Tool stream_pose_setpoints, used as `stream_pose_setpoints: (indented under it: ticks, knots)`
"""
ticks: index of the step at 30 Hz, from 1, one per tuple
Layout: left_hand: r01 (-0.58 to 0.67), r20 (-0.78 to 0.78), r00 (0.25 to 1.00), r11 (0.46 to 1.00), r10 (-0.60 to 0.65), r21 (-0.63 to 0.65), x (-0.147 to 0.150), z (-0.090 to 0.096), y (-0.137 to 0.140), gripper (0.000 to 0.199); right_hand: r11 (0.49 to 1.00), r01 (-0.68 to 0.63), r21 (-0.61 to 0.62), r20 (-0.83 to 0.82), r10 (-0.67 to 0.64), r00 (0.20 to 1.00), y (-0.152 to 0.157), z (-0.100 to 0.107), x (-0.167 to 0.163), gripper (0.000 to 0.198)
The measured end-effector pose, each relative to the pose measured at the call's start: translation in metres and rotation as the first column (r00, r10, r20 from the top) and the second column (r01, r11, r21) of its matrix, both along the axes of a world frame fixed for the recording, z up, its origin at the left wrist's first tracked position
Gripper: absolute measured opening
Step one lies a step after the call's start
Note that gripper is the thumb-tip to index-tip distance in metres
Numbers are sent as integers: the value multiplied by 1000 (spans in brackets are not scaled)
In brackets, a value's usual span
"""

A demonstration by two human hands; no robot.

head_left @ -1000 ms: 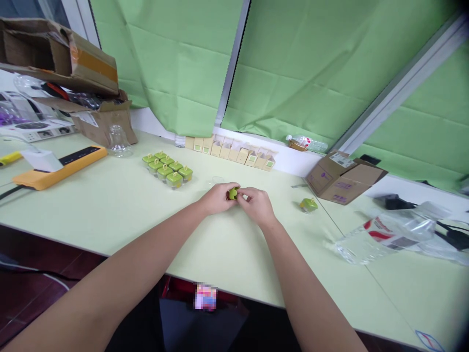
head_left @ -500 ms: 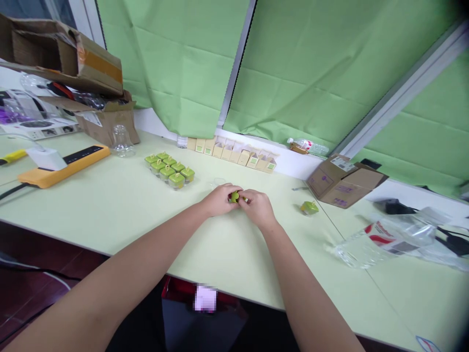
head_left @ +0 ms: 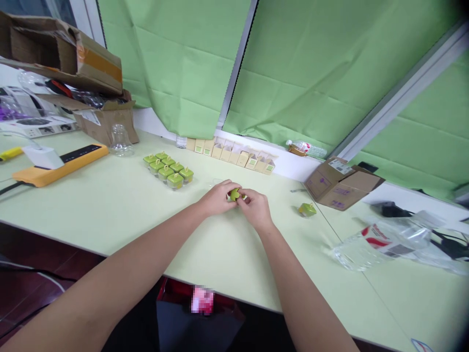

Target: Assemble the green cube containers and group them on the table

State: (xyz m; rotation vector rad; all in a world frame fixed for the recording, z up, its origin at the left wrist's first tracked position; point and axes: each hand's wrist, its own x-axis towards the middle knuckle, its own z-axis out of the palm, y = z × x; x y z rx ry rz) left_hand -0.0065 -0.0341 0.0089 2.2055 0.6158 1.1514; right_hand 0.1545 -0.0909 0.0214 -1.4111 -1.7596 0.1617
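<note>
Over the middle of the table, my left hand (head_left: 219, 198) and my right hand (head_left: 256, 209) meet with fingers closed on a small green piece (head_left: 235, 194) with a lobed, petal-like edge. My fingers cover much of it, and its exact kind is unclear. Just behind my left hand lies a clear plastic piece (head_left: 215, 182), mostly hidden. To the left stands a block of several small clear containers with green lids (head_left: 175, 180), each topped by a yellowish loop. A single similar green-lidded container (head_left: 307, 210) sits apart, right of my right hand.
Small cardboard boxes (head_left: 234, 155) line the back wall. On the left are an orange power strip (head_left: 60, 166), a clear jar (head_left: 120, 142) and stacked cartons (head_left: 98, 63). A carton (head_left: 340, 183) and a large clear bottle (head_left: 381, 239) occupy the right.
The green piece has turned slightly between my fingers, showing more of its lobed face. Both hands stay in nearly the same place; the view has shifted a little.
</note>
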Motion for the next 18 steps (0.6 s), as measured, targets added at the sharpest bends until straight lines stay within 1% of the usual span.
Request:
stream_pose_setpoints:
  ticks: [1, 2, 3, 4, 6, 7, 9, 11, 13, 18]
  knots:
    - [-1, 56, 998, 999, 3, -52, 1, 1, 0, 45, 1000, 6, -25, -129, -9, 992, 2, -1, 0, 18]
    - [9, 118, 993, 993, 4, -116, 3, 2, 1, 47, 999, -1, -53, -265, -13, 964, 5, -2, 1, 18]
    - [32, 180, 984, 982, 2, -185, 4, 2, 1, 47, 997, -20, -78, -392, -12, 920, 7, -2, 1, 18]
    - [71, 236, 972, 965, -9, -253, 6, 3, 2, 44, 994, -44, -97, -497, -10, 867, 8, -2, 1, 20]
    - [166, 333, 942, 912, -35, -376, 9, 3, 4, 31, 989, -89, -121, -627, -7, 779, 9, -2, 2, 22]
    - [205, 371, 928, 883, -38, -423, 10, 3, 6, 25, 986, -102, -131, -658, -10, 753, 9, -1, 2, 23]
    - [250, 420, 907, 840, -30, -481, 11, 1, 8, 24, 985, -104, -139, -685, -20, 728, 8, 1, 2, 25]
    - [260, 434, 901, 827, -21, -498, 12, -1, 11, 26, 986, -92, -142, -683, -30, 730, 5, 3, 1, 25]
    - [246, 423, 906, 836, -18, -491, 12, -2, 12, 26, 986, -85, -145, -676, -36, 736, 4, 4, 0, 24]
    - [144, 340, 940, 900, 5, -411, 11, -1, 10, 20, 985, -69, -157, -674, -56, 736, 3, 6, -4, 21]
